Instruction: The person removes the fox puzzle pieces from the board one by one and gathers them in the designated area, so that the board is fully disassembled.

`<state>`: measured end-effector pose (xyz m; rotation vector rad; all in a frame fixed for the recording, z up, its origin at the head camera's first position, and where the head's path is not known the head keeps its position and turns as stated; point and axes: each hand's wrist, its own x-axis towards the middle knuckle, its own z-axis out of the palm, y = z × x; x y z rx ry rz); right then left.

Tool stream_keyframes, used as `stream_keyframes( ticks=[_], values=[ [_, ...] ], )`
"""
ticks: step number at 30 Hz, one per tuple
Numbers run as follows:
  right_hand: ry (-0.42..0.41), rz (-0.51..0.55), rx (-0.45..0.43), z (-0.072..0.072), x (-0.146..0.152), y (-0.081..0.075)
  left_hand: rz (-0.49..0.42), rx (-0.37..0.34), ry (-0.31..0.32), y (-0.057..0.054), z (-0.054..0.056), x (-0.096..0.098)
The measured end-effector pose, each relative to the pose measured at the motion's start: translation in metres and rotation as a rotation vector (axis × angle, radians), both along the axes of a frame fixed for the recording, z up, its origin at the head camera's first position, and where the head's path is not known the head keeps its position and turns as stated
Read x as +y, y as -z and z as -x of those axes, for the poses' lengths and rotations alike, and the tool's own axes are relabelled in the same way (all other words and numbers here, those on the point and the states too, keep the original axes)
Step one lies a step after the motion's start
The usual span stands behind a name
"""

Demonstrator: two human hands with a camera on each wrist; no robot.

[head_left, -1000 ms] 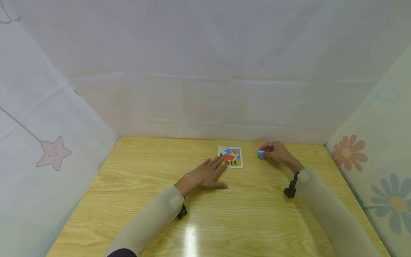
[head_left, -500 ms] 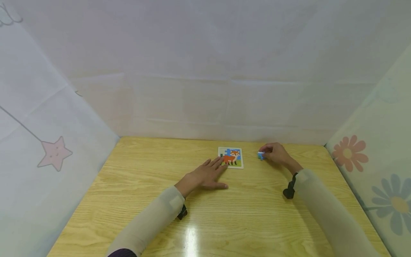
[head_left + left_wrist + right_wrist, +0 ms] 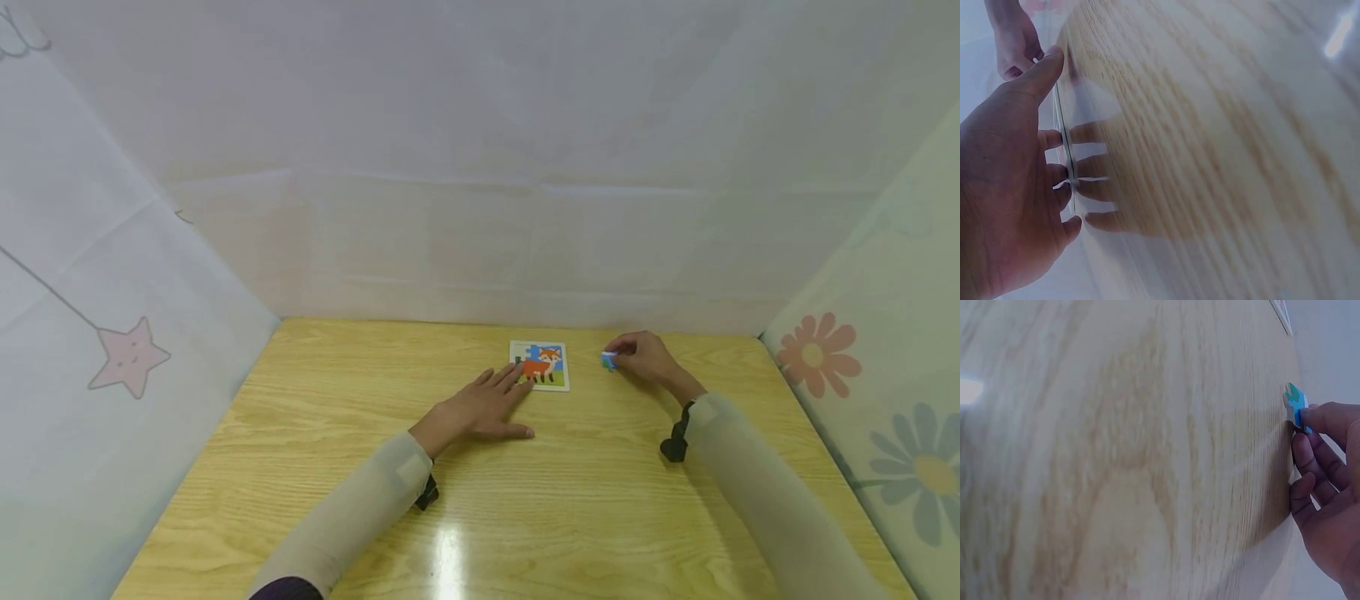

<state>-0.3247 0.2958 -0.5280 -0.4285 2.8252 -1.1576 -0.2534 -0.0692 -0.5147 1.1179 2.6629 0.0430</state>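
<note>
A small fox jigsaw puzzle (image 3: 550,377) in a white-edged frame lies toward the back of the table, with a pale gap at its upper left. My left hand (image 3: 483,408) has its fingers spread, and the fingertips rest on the puzzle's lower left edge. To the right of the puzzle, my right hand (image 3: 649,358) pinches a blue and green puzzle piece (image 3: 1296,402) between thumb and fingers. That piece is tilted up, close to the tabletop. In the left wrist view the left hand (image 3: 1016,169) mostly hides the puzzle frame, seen edge-on.
The wooden table (image 3: 525,500) carries a bright light reflection near its front. A pale cloth wall (image 3: 480,250) stands right behind the table, and printed cloth walls close in both sides, with a pink star (image 3: 129,358) at left and flowers (image 3: 817,354) at right.
Between thumb and fingers of the right hand, the puzzle piece has turned slightly. The left hand and the puzzle stay in place.
</note>
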Motion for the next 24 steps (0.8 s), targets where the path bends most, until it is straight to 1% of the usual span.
stream_keyframes(
  ticks=[9,17,24],
  values=[
    [0.008,-0.034,0.005,0.0009,0.001,0.0023,0.013,-0.003,-0.005,-0.0002,-0.0007,0.0016],
    [0.013,-0.033,-0.009,0.002,0.003,0.0051,0.02,-0.005,-0.003,-0.0014,-0.0011,0.0022],
    [0.001,-0.022,0.027,0.0037,0.0001,0.0009,0.002,0.002,0.0,-0.0019,-0.0004,0.0007]
  ],
)
